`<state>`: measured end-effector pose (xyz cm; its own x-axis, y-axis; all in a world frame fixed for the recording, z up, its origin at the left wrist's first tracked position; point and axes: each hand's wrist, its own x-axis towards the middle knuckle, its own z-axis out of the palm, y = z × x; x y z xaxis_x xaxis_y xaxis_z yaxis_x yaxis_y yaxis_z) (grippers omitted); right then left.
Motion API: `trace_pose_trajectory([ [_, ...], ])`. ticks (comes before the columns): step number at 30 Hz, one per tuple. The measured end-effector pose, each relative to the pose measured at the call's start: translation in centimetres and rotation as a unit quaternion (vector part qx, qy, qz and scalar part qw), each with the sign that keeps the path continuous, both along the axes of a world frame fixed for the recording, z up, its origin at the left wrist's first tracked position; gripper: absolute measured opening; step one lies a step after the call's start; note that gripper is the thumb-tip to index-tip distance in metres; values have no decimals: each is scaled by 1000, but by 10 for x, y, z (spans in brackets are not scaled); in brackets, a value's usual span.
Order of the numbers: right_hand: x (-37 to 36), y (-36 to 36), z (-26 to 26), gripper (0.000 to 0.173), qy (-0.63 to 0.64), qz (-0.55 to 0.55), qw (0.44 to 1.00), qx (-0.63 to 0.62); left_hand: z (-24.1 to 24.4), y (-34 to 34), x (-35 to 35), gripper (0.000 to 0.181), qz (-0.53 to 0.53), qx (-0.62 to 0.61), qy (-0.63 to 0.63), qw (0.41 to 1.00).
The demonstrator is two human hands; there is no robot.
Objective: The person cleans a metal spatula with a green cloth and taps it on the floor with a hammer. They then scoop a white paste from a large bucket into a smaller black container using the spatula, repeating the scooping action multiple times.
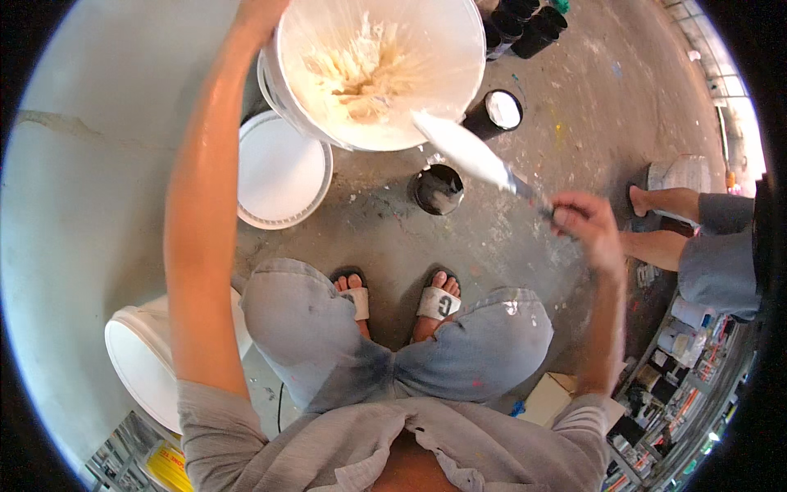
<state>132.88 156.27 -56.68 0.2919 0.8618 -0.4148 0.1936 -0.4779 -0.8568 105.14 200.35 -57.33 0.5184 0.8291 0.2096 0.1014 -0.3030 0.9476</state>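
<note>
My left hand [263, 18] is at the left rim of a large white plastic bucket [381, 132], which tilts so that its mouth faces me. A pale cream, thick paste [363, 74] coats its inside and bottom. My right hand [584, 224] grips the dark handle of a spatula or spreading knife [464, 150]; its blade is covered in white and its tip is near the bucket's lower right rim. Below the bucket stands an open black container [439, 189], smeared grey inside. Another black container [503, 111] beside the bucket shows white at its top.
A white lid or lidded tub [283, 172] is below the bucket's left side. Several black containers [522, 24] stand behind. A white bucket [144, 363] is at left, cardboard [550, 396] by my right elbow. Another person's legs [667, 246] and crowded shelves [682, 381] are at right.
</note>
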Motion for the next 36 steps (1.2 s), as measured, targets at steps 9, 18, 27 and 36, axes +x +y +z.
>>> trace_pose_trajectory([
  [9,-93,-106,-225,32,80,-203,967,132,-7,26,-5,35,19,46,3,999],
  [18,-145,-80,-287,30,-249,-219,929,167,-11,22,-7,33,33,7,-21,999],
  [27,-130,-162,-286,35,-272,-182,942,69,-5,12,-1,31,30,-4,-32,999],
  [36,-35,-176,-136,29,-329,-174,927,50,-7,1,-12,32,14,8,-25,1000],
])
